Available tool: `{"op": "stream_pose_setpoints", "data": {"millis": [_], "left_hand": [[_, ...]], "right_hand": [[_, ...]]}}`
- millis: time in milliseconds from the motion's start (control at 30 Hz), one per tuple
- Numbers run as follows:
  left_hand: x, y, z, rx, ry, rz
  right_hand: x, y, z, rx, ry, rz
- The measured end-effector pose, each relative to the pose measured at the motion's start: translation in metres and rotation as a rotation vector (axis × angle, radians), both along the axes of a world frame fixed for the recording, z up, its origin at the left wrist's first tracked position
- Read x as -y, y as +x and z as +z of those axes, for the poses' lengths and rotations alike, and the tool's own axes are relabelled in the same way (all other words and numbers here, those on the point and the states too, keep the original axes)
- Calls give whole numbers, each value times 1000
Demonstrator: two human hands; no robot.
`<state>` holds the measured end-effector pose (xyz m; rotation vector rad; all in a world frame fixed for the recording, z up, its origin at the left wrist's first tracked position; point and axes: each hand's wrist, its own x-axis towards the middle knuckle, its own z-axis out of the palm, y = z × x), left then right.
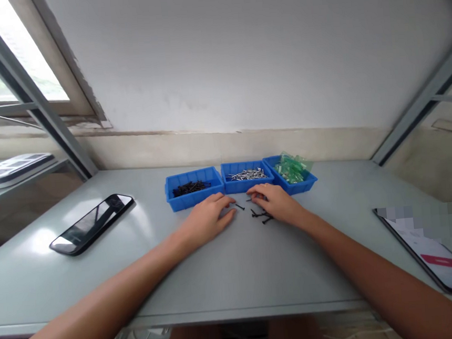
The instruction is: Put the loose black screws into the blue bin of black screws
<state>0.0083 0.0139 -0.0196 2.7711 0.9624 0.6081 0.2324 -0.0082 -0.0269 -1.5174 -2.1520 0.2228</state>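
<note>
My left hand [209, 217] rests low over the table with thumb and fingers apart, its fingertips beside a single black screw [240, 206]. Opposite it, my right hand [277, 203] has its fingers curved and the thumb apart from them. Several black screws [262, 215] lie loose under and beside the right palm, partly covered by it. One more small screw [248, 199] shows by the right thumb tip; whether the thumb touches it I cannot tell. Behind the hands, a blue bin [197, 198] holds black screws, and a middle blue bin [247, 184] holds silver screws or nails.
A third blue bin [301, 186] at the right holds green plastic bags [291, 168]. A black phone [92, 223] lies on the grey table [235, 279] at left, and a tablet-like device [427, 257] at right. A wall and metal frame posts [421, 97] bound the table.
</note>
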Motion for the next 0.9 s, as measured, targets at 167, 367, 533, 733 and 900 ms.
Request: {"op": "stream_pose_setpoints", "data": {"millis": [167, 367, 533, 733, 900], "left_hand": [[3, 0, 2, -6, 5, -50], [2, -1, 8, 59, 96, -103], [-28, -24, 24, 107, 310, 106], [-41, -37, 24, 15, 448, 218], [-15, -5, 1, -85, 219, -124]], "right_hand": [[18, -26, 4, -56, 137, 208], [22, -22, 9, -151, 183, 181], [16, -4, 13, -26, 118, 33], [10, 19, 11, 196, -102, 36], [7, 47, 19, 136, -331, -2]]}}
